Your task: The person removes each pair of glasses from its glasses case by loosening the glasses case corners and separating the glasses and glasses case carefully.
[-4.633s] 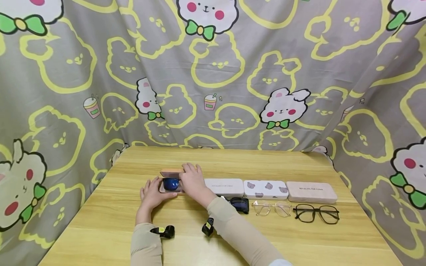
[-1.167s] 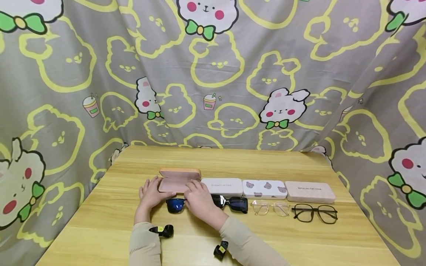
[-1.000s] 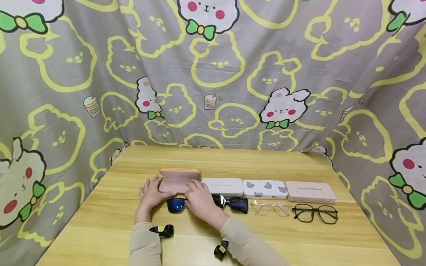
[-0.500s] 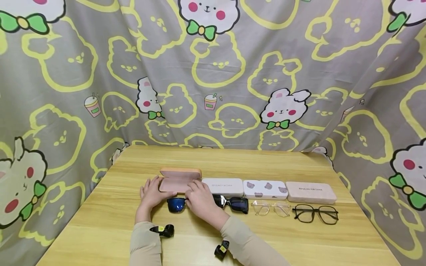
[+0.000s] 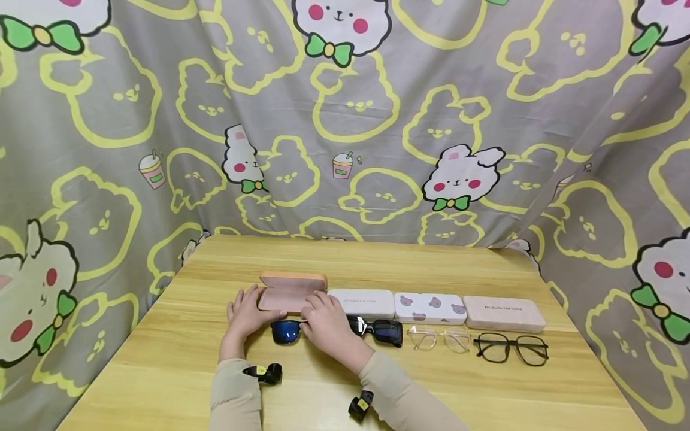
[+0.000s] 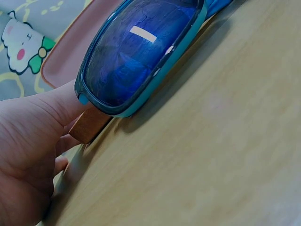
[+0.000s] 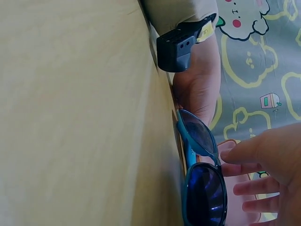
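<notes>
At the left of the row, my left hand (image 5: 246, 314) grips the left end of an open orange glasses case (image 5: 284, 301) with a pink lining, thumb along its front edge. Dark sunglasses (image 5: 286, 332) with blue mirrored lenses sit on the table just in front of the case. My right hand (image 5: 329, 323) reaches over the sunglasses' right half, hiding it in the head view. The right wrist view shows its thumb tip (image 7: 229, 155) at the bridge of the sunglasses, the other fingers loosely straight and spread over the pink lining.
A white case (image 5: 363, 303), a bear-print case (image 5: 429, 307) and a pale pink case (image 5: 504, 313) stand closed to the right. Before them lie black sunglasses (image 5: 387, 332), clear-framed glasses (image 5: 439, 339) and black-framed glasses (image 5: 512, 348). A patterned curtain (image 5: 356, 120) encloses the table.
Several seconds ago the blue-lensed sunglasses were inside the open case under my right hand; now they sit in front of it. Over the last second both hands have stayed almost still.
</notes>
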The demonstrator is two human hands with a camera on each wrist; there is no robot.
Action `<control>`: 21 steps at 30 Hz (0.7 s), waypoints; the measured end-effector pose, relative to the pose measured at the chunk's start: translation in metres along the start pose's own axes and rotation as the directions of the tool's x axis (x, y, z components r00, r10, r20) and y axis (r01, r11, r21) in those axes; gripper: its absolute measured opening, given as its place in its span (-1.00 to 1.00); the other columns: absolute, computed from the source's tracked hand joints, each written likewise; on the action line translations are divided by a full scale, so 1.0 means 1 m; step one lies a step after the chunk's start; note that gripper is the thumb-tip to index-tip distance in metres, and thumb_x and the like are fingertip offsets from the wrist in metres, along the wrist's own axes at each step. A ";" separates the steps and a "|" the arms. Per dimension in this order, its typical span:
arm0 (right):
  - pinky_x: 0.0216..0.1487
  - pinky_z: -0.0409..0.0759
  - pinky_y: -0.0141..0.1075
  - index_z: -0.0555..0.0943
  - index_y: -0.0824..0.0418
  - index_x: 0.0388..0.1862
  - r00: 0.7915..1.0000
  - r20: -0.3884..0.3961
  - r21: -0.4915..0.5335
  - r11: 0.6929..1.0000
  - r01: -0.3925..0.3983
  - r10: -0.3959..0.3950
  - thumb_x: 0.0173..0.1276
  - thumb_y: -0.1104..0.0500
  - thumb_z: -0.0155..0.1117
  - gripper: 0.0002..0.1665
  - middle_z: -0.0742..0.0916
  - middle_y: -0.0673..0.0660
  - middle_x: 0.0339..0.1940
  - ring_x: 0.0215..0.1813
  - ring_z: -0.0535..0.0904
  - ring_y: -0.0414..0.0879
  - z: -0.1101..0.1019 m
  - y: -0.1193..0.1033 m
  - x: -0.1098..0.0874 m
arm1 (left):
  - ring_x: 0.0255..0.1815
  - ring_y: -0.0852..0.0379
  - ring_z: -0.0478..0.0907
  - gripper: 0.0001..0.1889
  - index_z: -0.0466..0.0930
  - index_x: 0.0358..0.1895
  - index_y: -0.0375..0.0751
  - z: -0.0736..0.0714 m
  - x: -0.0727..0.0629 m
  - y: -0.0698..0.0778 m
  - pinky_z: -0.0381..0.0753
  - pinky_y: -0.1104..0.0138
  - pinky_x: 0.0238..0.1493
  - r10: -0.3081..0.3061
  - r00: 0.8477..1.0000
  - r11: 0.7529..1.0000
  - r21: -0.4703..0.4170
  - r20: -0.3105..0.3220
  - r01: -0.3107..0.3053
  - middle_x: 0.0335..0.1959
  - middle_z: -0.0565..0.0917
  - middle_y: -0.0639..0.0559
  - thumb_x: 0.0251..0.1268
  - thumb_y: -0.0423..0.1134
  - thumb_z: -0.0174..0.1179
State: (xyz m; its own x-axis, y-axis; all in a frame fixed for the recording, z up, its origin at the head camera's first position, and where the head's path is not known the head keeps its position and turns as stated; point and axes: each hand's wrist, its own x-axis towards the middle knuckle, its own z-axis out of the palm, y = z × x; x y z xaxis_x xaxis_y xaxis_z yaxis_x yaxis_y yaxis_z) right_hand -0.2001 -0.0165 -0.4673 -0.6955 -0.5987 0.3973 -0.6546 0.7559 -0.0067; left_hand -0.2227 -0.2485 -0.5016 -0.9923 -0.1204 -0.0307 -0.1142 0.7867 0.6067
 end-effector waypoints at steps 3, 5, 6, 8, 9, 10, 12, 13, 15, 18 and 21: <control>0.25 0.53 -0.02 0.70 -0.04 -0.33 1.000 -0.005 -0.002 1.000 -0.001 0.001 0.28 -0.05 0.34 -0.86 0.69 0.04 0.09 0.26 0.53 0.02 -0.001 0.001 0.000 | 0.57 -0.39 -0.31 0.08 0.22 0.45 -0.22 0.000 0.000 0.000 -0.48 -0.34 0.42 0.001 1.000 1.000 -0.002 0.005 -0.001 0.56 0.06 -0.28 -0.10 0.34 0.39; 0.25 0.53 -0.03 0.70 -0.04 -0.33 1.000 -0.006 0.000 1.000 -0.003 0.003 0.29 -0.05 0.33 -0.87 0.70 0.03 0.08 0.25 0.54 0.02 -0.002 0.002 0.000 | 0.57 -0.39 -0.31 0.08 0.22 0.45 -0.21 0.000 0.001 0.001 -0.48 -0.34 0.43 0.000 1.000 1.000 -0.003 0.006 0.000 0.56 0.06 -0.28 -0.10 0.34 0.40; 0.26 0.53 -0.03 0.69 -0.04 -0.32 1.000 -0.003 0.000 1.000 -0.004 0.004 0.29 -0.05 0.33 -0.86 0.70 0.03 0.08 0.25 0.54 0.01 -0.003 0.002 0.001 | 0.57 -0.39 -0.31 0.08 0.22 0.45 -0.21 0.000 0.001 0.000 -0.48 -0.34 0.43 0.000 1.000 1.000 -0.002 0.007 0.000 0.56 0.06 -0.28 -0.11 0.34 0.40; 0.26 0.53 -0.04 0.68 -0.02 -0.30 1.000 0.004 0.006 1.000 -0.008 0.008 0.30 -0.05 0.32 -0.85 0.69 0.03 0.08 0.25 0.54 0.01 -0.006 0.003 0.001 | 0.57 -0.39 -0.32 0.08 0.22 0.45 -0.21 0.000 0.001 0.000 -0.49 -0.34 0.42 0.001 1.000 1.000 -0.002 0.010 0.000 0.56 0.05 -0.28 -0.10 0.34 0.40; 0.27 0.52 -0.05 0.68 -0.02 -0.28 1.000 0.011 0.010 1.000 -0.010 0.010 0.30 -0.05 0.32 -0.84 0.69 0.03 0.08 0.25 0.54 0.00 -0.007 0.003 0.002 | 0.57 -0.39 -0.33 0.08 0.22 0.45 -0.21 0.000 0.001 0.000 -0.49 -0.34 0.42 0.001 1.000 1.000 -0.001 0.010 -0.001 0.56 0.05 -0.28 -0.10 0.33 0.40; 0.27 0.52 -0.05 0.67 -0.01 -0.25 1.000 0.016 0.016 1.000 -0.012 0.012 0.30 -0.05 0.32 -0.83 0.69 0.03 0.08 0.25 0.54 0.00 -0.008 0.004 0.002 | 0.57 -0.39 -0.33 0.08 0.22 0.45 -0.21 0.000 0.001 0.000 -0.49 -0.34 0.42 0.000 1.000 1.000 0.000 0.010 0.000 0.56 0.05 -0.28 -0.10 0.33 0.40; 0.26 0.53 -0.06 0.66 0.00 -0.19 1.000 0.015 0.026 1.000 -0.013 0.013 0.30 -0.04 0.33 -0.81 0.69 0.02 0.08 0.24 0.55 -0.01 -0.009 0.005 0.003 | 0.57 -0.38 -0.33 0.08 0.21 0.46 -0.21 0.001 0.002 0.000 -0.49 -0.34 0.43 0.000 1.000 1.000 0.002 0.012 0.000 0.56 0.05 -0.28 -0.09 0.33 0.40; 0.25 0.54 -0.06 0.66 0.00 -0.15 1.000 0.012 0.030 0.999 -0.014 0.014 0.30 -0.03 0.33 -0.79 0.69 0.02 0.08 0.24 0.55 -0.01 -0.010 0.005 0.003 | 0.57 -0.38 -0.33 0.07 0.21 0.46 -0.21 0.001 0.002 -0.001 -0.50 -0.33 0.43 0.000 1.000 1.000 0.002 0.011 0.000 0.56 0.04 -0.27 -0.09 0.33 0.39; 0.23 0.55 -0.06 0.65 0.00 -0.08 1.000 -0.002 0.037 0.999 -0.010 0.010 0.30 -0.03 0.32 -0.74 0.69 0.02 0.08 0.23 0.55 -0.02 -0.012 0.007 0.004 | 0.57 -0.38 -0.33 0.08 0.21 0.46 -0.21 0.001 0.002 -0.001 -0.50 -0.33 0.43 0.000 1.000 1.000 0.002 0.011 0.000 0.56 0.04 -0.27 -0.09 0.33 0.39; 0.19 0.58 -0.07 0.65 0.01 0.00 0.999 -0.038 0.038 0.999 0.004 -0.002 0.32 -0.03 0.32 -0.69 0.69 0.02 0.08 0.22 0.56 -0.03 -0.013 0.009 0.006 | 0.57 -0.38 -0.33 0.08 0.20 0.46 -0.21 0.001 0.002 -0.001 -0.50 -0.33 0.43 0.000 1.000 1.000 0.000 0.011 0.000 0.56 0.04 -0.27 -0.08 0.33 0.39; 0.17 0.60 -0.06 0.64 0.03 0.05 0.997 -0.076 0.041 0.999 0.025 -0.021 0.31 -0.03 0.33 -0.64 0.70 0.04 0.07 0.20 0.58 -0.02 -0.013 0.010 0.008 | 0.57 -0.38 -0.33 0.09 0.20 0.47 -0.20 0.000 0.001 -0.001 -0.49 -0.33 0.43 -0.005 1.000 1.000 0.009 0.012 0.005 0.56 0.03 -0.27 -0.09 0.35 0.37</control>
State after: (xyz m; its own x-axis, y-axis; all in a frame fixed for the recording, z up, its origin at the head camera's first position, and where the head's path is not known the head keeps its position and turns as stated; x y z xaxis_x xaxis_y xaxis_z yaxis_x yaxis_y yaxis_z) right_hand -0.2084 -0.0096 -0.4525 -0.6568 -0.5929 0.4659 -0.6831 0.7295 -0.0347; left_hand -0.2234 -0.2494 -0.5025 -0.9922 -0.1166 -0.0432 -0.1191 0.7916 0.5993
